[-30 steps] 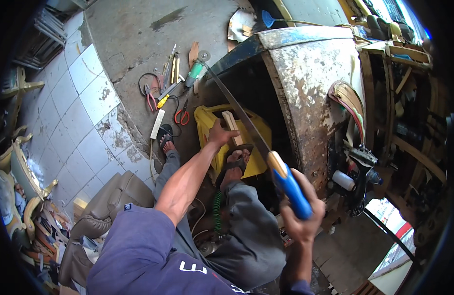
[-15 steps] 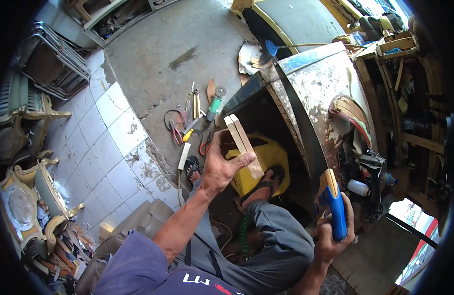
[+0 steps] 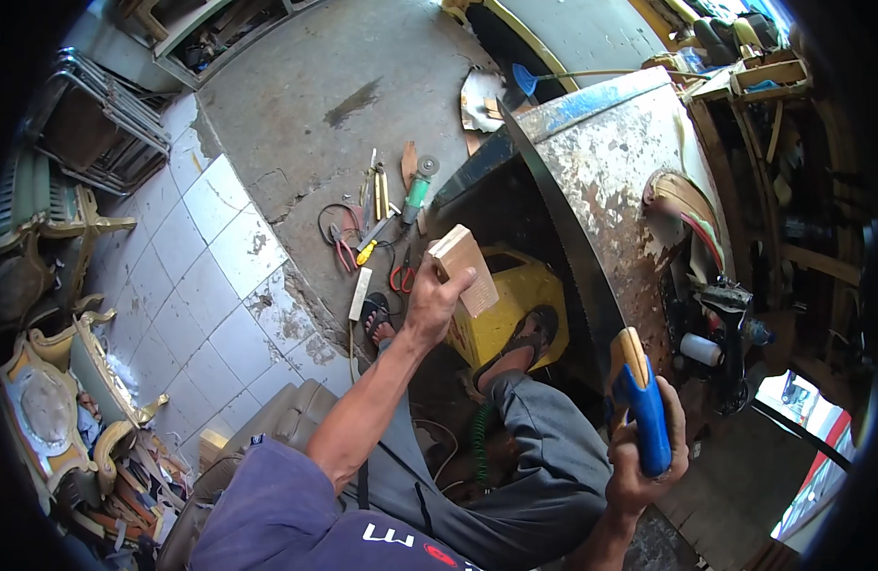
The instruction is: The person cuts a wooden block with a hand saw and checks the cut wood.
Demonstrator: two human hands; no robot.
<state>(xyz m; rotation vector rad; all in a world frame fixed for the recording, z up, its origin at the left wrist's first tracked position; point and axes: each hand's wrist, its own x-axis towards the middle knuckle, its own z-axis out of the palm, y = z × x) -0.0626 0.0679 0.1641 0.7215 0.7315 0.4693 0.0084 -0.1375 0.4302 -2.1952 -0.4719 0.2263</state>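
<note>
My left hand [image 3: 431, 306] grips a short wooden block [image 3: 466, 273] between thumb and fingers, its broad face tilted up. The block hangs in the air above a yellow plastic container [image 3: 506, 314], on which my sandalled foot rests. My right hand [image 3: 645, 457] is closed round the blue and wooden handle of a handsaw [image 3: 591, 276]. The saw's long dark blade points up and away, in front of a worn workbench [image 3: 615, 143]. Block and blade are apart. Fingers behind the block are partly hidden.
On the concrete floor lie a green angle grinder [image 3: 419, 190], red-handled pliers [image 3: 344, 252], a yellow-handled screwdriver [image 3: 367, 253] and a wood strip [image 3: 361, 294]. Folded metal chairs [image 3: 106, 119] lean at the left. Wood scraps [image 3: 139, 495] pile up lower left. A green coiled hose [image 3: 479, 443] hangs between my legs.
My left hand has turned the wooden block, so its broad face shows instead of its narrow edge. The saw stays in my right hand, its blade slightly shifted left.
</note>
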